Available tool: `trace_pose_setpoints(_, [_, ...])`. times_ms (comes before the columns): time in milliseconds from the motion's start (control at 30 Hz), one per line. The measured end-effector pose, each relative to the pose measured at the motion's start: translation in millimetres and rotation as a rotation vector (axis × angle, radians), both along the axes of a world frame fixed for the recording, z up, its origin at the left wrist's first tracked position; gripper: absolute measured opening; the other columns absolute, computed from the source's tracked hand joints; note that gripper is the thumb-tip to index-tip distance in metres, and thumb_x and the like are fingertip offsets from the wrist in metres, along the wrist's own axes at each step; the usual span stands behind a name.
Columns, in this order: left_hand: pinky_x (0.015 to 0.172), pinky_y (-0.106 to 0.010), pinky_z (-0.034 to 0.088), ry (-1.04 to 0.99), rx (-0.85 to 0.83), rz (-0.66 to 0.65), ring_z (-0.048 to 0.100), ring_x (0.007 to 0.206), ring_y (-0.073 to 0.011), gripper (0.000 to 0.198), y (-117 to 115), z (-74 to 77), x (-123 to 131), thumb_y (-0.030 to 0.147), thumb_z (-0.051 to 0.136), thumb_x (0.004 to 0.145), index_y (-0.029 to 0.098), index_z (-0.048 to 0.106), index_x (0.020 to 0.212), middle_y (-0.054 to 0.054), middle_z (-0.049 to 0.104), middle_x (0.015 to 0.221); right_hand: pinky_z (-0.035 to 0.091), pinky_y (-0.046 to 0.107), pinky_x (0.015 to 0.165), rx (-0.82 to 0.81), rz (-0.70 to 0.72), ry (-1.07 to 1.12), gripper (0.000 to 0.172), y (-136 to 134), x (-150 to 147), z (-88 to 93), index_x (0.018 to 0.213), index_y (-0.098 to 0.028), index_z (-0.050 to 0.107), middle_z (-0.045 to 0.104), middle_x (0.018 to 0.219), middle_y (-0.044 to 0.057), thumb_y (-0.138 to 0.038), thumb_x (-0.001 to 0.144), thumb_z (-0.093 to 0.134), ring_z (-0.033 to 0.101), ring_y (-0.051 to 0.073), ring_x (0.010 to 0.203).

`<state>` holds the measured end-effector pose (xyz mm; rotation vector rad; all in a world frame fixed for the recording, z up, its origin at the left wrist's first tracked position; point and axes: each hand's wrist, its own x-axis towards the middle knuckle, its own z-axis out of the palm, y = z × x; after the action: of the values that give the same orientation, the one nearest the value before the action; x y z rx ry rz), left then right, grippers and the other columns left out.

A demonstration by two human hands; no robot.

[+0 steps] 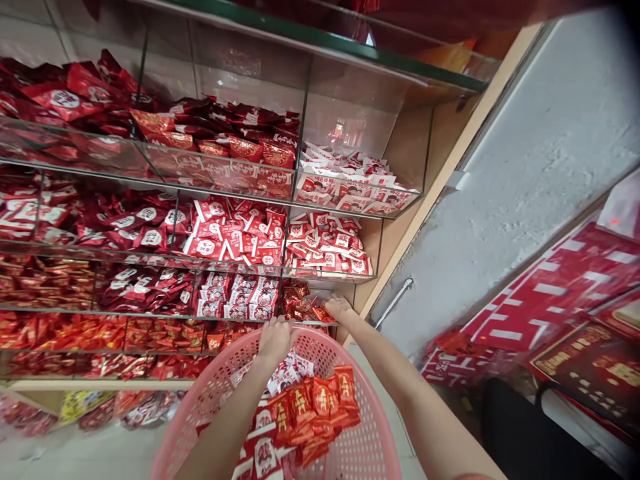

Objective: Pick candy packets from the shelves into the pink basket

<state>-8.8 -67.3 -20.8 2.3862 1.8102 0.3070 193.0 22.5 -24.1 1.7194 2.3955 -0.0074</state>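
My left hand (275, 343) is closed over the far rim of a pink perforated basket (373, 407), its fingers curled toward the shelf. Inside the basket lie shiny orange-red snack packets (323, 407) with gold lettering, along with white-and-red packets (265, 457) partly behind my left forearm. My right hand (340, 309) reaches past the rim into a low compartment at the shelf's right end. Its fingers are stretched out, touching small red packets (303, 305) there. Whether any packet is between those fingers is hard to see.
Glass-fronted shelves (360, 207) hold red and white packets in several tiers. A wooden side panel (425, 220) borders a grey wall (500, 187). Bagged goods (145, 407) lie under the shelves at left. Red printed boxes (595, 373) and a black object (525, 433) stand at right.
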Motion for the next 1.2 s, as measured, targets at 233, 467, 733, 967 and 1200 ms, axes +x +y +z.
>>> trace_pose_setpoints(233, [0.085, -0.036, 0.038, 0.002, 0.022, -0.015, 0.055, 0.099, -0.0247, 0.051, 2, -2.4, -1, 0.047, 0.03, 0.09, 0.017, 0.059, 0.12, -0.013, 0.063, 0.103, 0.044, 0.033, 0.087, 0.048, -0.161, 0.396, 0.021, -2, 10, 7.8, 0.09, -0.012, 0.063, 0.064, 0.102, 0.014, -0.025, 0.075, 0.066, 0.06, 0.022, 0.098])
trace_pose_setpoints(467, [0.085, -0.036, 0.039, 0.013, 0.018, -0.017, 0.056, 0.098, -0.0245, 0.044, 1, 1.0, -1, 0.04, 0.034, 0.09, 0.019, 0.06, 0.117, -0.012, 0.064, 0.102, 0.05, 0.027, 0.066, 0.125, -0.271, 1.069, 0.04, -48, -15, 11.1, 0.096, -0.014, 0.056, 0.069, 0.088, 0.008, -0.051, 0.081, 0.047, 0.065, 0.016, 0.074])
trace_pose_setpoints(733, [0.085, -0.035, 0.039, 0.025, 0.034, -0.031, 0.055, 0.099, -0.0246, 0.043, -1, 1.4, -1, 0.041, 0.035, 0.09, 0.019, 0.059, 0.118, -0.011, 0.063, 0.105, 0.043, 0.019, 0.051, -0.396, -0.466, 1.964, 0.037, -131, -33, 20.4, 0.087, -0.019, 0.058, 0.064, 0.071, -0.001, -0.053, 0.071, 0.065, 0.054, 0.008, 0.054])
trace_pose_setpoints(967, [0.085, -0.036, 0.039, 0.041, 0.031, -0.041, 0.055, 0.098, -0.0246, 0.046, 1, -0.5, -1, 0.043, 0.034, 0.09, 0.018, 0.057, 0.121, -0.011, 0.063, 0.105, 0.041, 0.02, 0.057, -0.359, -0.524, 1.92, 0.034, -167, -11, 20.8, 0.08, -0.019, 0.06, 0.061, 0.07, -0.002, -0.053, 0.076, 0.06, 0.051, 0.008, 0.057])
trace_pose_setpoints(1200, [0.085, -0.036, 0.039, 0.06, 0.031, -0.032, 0.056, 0.098, -0.025, 0.049, 3, -2.0, 0, 0.046, 0.032, 0.09, 0.018, 0.057, 0.122, -0.012, 0.063, 0.105, 0.037, 0.022, 0.059, -0.112, -0.363, 1.572, 0.036, -181, 15, 11.8, 0.073, -0.015, 0.061, 0.057, 0.065, -0.002, -0.052, 0.075, 0.061, 0.047, 0.01, 0.059])
